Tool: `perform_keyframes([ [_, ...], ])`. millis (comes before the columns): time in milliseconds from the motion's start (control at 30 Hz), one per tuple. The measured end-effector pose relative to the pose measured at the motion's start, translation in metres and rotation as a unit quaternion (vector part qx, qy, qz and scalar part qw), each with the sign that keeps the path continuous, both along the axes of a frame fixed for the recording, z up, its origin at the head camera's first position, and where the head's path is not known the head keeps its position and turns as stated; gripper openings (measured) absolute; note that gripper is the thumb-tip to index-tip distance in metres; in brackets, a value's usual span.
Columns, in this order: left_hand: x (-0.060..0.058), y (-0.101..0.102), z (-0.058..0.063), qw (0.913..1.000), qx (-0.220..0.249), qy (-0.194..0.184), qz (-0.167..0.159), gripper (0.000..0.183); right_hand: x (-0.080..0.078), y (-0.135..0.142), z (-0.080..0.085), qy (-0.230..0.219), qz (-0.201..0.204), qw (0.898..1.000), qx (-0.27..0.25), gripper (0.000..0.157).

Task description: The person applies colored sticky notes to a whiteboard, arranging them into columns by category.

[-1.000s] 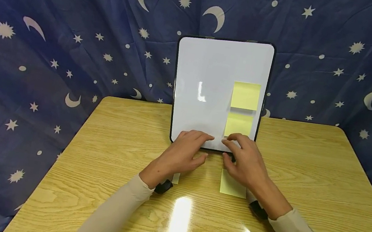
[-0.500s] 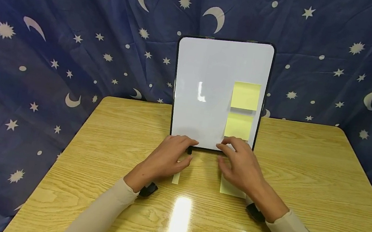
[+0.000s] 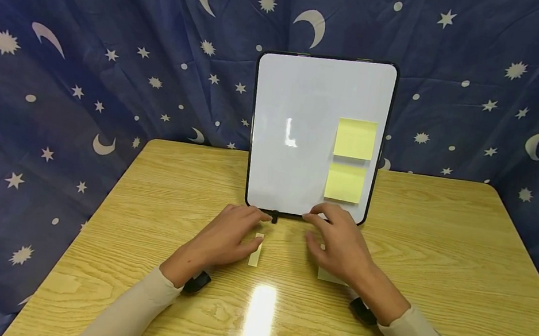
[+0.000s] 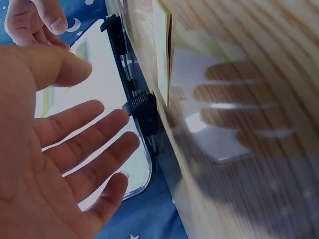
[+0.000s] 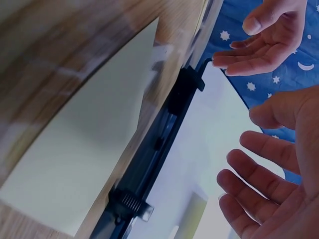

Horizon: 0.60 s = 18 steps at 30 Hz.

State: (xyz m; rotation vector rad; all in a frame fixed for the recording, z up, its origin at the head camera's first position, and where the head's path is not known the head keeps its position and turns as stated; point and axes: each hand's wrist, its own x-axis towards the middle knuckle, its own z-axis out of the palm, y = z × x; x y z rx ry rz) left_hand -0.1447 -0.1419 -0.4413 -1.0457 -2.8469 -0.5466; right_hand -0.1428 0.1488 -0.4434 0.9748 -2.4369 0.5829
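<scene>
My left hand (image 3: 222,236) hovers over the table left of centre, fingers loosely bent and holding nothing. Beside its thumb lies a narrow pale-yellow strip of paper (image 3: 255,254), also visible in the left wrist view as a thin upright-looking strip (image 4: 162,50). My right hand (image 3: 339,242) hangs with relaxed fingers in front of the board's lower right, gripping nothing. Partly hidden beneath it is a yellow sticky note (image 3: 330,276) on the table; the right wrist view shows this sheet (image 5: 94,129) curving up. Two sticky notes, an upper one (image 3: 355,139) and a lower one (image 3: 345,183), are on the whiteboard (image 3: 301,97).
The whiteboard stands upright at the back of the wooden table (image 3: 184,178), with a black clip-like foot (image 3: 275,217) at its lower edge. Behind hangs a blue curtain (image 3: 164,30) with moons and stars. Bright reflections lie on the near tabletop.
My left hand has moved left and nearer to me, uncovering the paper strip and the black foot. The right hand has shifted slightly left and down, covering more of the table note.
</scene>
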Motion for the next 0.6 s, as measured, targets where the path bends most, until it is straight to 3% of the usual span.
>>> perform_keyframes([
  [600, 0.000, -0.010, 0.000, 0.9993, -0.025, -0.013, -0.023, 0.049, 0.002, -0.024, -0.002, -0.022, 0.020, 0.999, 0.017, 0.030],
])
